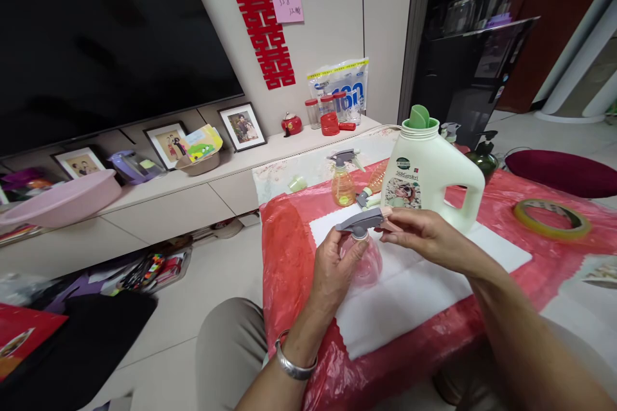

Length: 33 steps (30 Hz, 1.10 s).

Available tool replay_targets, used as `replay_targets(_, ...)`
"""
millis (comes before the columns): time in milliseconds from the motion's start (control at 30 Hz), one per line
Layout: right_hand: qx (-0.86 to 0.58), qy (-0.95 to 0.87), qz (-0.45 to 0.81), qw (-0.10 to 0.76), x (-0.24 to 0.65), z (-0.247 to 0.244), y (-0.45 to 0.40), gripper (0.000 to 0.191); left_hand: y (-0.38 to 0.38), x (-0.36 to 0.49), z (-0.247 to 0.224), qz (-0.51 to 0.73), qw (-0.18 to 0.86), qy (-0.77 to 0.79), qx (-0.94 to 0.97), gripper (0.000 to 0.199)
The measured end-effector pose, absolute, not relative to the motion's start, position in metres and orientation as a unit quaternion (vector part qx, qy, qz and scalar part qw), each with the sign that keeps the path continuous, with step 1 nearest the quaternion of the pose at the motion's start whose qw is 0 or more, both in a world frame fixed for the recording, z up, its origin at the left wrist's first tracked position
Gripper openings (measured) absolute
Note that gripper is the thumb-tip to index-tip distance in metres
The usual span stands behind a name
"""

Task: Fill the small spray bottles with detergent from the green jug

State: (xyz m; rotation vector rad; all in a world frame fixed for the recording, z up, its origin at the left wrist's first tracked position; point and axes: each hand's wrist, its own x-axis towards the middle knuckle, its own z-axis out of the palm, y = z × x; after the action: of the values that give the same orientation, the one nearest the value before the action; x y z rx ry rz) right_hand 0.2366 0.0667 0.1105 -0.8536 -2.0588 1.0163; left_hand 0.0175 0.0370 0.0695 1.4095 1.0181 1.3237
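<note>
A small pink spray bottle (370,268) with a grey trigger head (359,221) stands over the white cloth (376,327). My left hand (333,264) is wrapped round its neck from the left. The fingers of my right hand (424,236) pinch the nozzle end of the spray head. Just behind are a yellow spray bottle (343,186) and an orange one (376,181) that leans over. A large pale green jug (409,170), its mouth holding a green cap, is beyond my right hand.
Red plastic sheeting (286,257) covers the table. A roll of yellow tape (525,215) lies at the right, near a dark green pump bottle (483,157). Jars with red lids (313,114), photo frames (242,128) and a pink basin (72,196) sit along the cabinet.
</note>
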Motion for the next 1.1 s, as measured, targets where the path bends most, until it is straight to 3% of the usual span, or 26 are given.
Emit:
replay_targets(200, -0.306, -0.750, 0.464, 0.358, 0.220, 0.084, 0.080, 0.053, 0.034, 0.016, 0.073, 0.525, 0.421, 0.433, 0.600, 0.030)
replay_targets(433, -0.298, -0.651, 0.542, 0.440, 0.201, 0.050, 0.092, 0.071, 0.032, 0.018, 0.068, 0.523, 0.402, 0.445, 0.606, 0.028)
replay_targets(667, -0.269, -0.606, 0.603, 0.444, 0.190, 0.035, 0.097, 0.073, 0.030, 0.022, 0.064, 0.545, 0.409, 0.430, 0.593, 0.031)
replay_targets(1100, -0.227, -0.657, 0.586, 0.415, 0.191, 0.055, 0.090, 0.049, 0.030, 0.025, 0.060, 0.579, 0.456, 0.393, 0.550, 0.032)
